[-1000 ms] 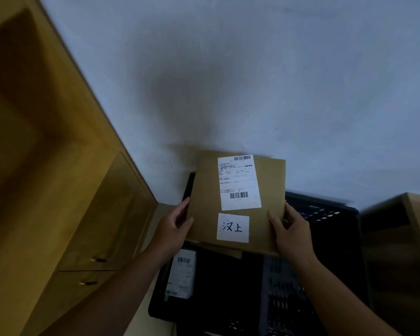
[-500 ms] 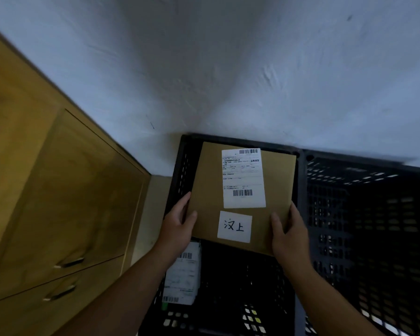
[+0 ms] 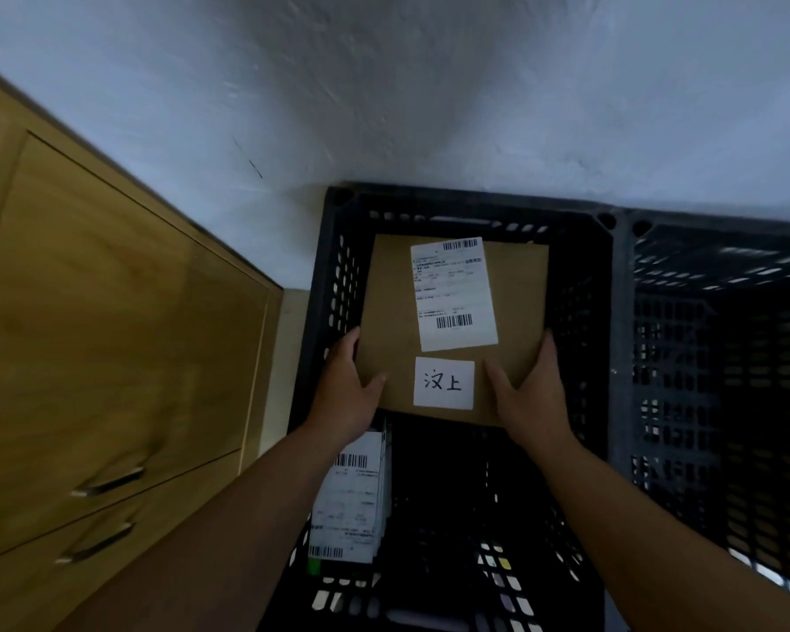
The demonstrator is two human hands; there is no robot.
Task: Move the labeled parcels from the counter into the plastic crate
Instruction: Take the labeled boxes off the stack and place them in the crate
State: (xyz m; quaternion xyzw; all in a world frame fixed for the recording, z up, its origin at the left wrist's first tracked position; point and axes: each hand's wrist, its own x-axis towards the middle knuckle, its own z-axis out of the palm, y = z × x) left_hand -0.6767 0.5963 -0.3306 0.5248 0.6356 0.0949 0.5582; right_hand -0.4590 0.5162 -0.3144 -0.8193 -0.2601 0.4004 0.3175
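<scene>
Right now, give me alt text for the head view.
The left hand and right hand hold a brown parcel by its near corners over a black crate. Another parcel sits lower inside, by the left wall. A second crate stands right, wooden drawers left.

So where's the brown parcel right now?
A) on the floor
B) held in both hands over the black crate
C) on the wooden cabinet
B: the left hand and right hand grip the brown parcel by its near corners above the open black crate.

Mailroom-like storage corner: plastic crate (image 3: 580, 285) holding labelled parcels (image 3: 352, 494), beside wooden drawers (image 3: 110, 358).
</scene>
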